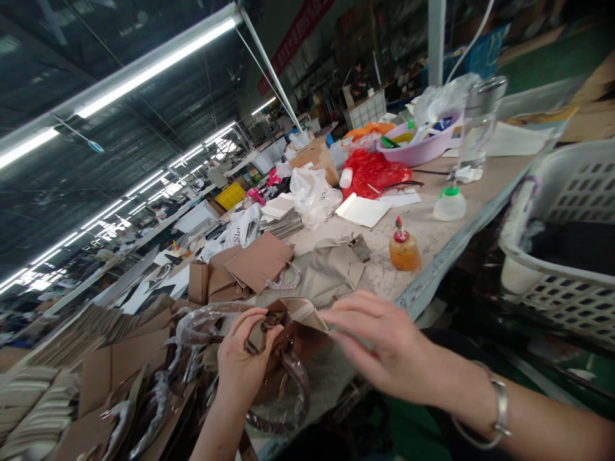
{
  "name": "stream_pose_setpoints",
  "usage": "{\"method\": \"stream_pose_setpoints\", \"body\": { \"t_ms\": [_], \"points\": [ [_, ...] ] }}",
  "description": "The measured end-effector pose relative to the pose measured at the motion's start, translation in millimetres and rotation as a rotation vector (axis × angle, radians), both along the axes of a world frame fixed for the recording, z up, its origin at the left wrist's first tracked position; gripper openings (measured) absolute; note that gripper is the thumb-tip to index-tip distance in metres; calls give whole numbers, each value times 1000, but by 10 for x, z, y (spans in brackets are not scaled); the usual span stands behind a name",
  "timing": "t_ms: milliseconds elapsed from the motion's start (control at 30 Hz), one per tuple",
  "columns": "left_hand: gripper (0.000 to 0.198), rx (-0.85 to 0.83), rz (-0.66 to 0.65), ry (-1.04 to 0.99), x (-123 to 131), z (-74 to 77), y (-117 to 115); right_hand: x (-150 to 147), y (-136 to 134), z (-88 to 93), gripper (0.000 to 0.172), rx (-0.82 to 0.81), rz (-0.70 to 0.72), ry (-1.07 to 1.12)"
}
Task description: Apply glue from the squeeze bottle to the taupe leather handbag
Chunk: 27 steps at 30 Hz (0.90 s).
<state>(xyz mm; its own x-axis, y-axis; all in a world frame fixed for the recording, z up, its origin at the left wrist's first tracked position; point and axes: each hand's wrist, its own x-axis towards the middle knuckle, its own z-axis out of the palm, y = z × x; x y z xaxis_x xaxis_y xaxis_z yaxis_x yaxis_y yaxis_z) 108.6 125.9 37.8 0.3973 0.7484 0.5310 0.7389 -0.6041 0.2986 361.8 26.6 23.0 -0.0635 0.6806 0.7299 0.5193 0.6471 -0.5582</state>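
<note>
- Left hand (240, 358): fingers (252, 318) curled tight round a bunched fold of the brown bag (300, 336), at the near edge of the counter (432, 240).
- Right hand (384, 346): fingers spread flat, gripping nothing, just over the bag's right side.
- Clear plastic wrap (202, 323) trailing left of the bag.

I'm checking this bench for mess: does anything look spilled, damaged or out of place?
Pale blotchy stains cover the bench top around the amber bottle, like dried spills. Spectacles lie loose beside a red bag. The left hand grips a crumpled brown piece; nothing looks broken.
</note>
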Motion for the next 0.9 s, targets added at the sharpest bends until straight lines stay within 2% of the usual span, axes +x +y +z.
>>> {"method": "stream_pose_setpoints", "body": {
  "t_ms": [67,133,200,300,400,533,700,800,900],
  "points": [
    [21,-78,25,-7,-25,13,-5,425,-20,-216,33,99,-288,39],
    [23,-144,74,6,-48,35,-19,855,20,-510,34,58,-581,104],
    [22,-194,126,8,-63,72,-32,1234,113,-841,53,5,-753,168],
    [21,-291,164,-30,-88,147,-34,1629,315,-1290,85,-179,-880,195],
    [24,-424,149,-101,-163,207,-3,1787,538,-1560,107,-361,-840,132],
    [29,-514,159,-282,-313,257,65,1750,765,-1619,108,-486,-757,41],
    [39,-683,160,-423,-382,360,156,1641,896,-1550,98,-559,-793,1],
    [44,-774,177,-544,-381,431,217,1638,906,-1576,89,-514,-776,28],
    [44,-879,236,-629,-408,526,280,1606,836,-1595,82,-380,-687,-74]
  ]
}}
